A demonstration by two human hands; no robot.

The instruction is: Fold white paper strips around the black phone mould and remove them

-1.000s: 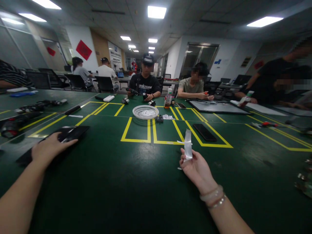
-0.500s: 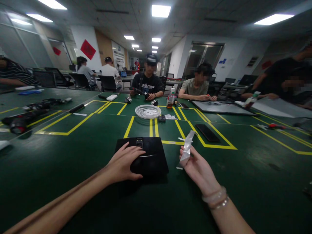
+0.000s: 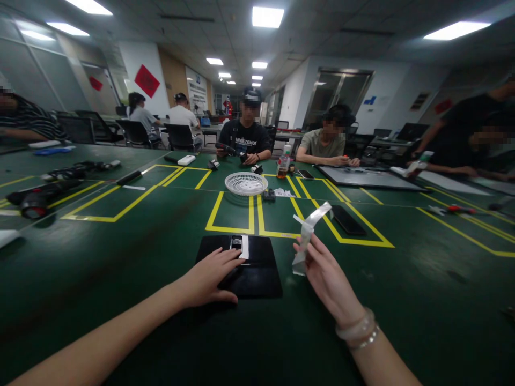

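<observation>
A glossy black flat panel lies on the green table in front of me. My left hand rests on its left part, fingers stretched out and slightly spread. Near its far edge is a small recessed socket, with a bright white patch beside it that may be tape or glare. To the right of the panel, my right hand pinches a shiny, whitish strip that looks like clear tape. The strip is raised above the table, its upper end curling to the right.
Beyond the panel, a white plastic basket sits among yellow tape lines. A black phone lies right of the strip. A drink bottle stands farther back. Dark tools lie at left. Several people sit around the table.
The panel appears lower and flatter, and its socket and the bright patch show more clearly. My left hand has shifted slightly right and down. The strip's upper end now bends farther right.
</observation>
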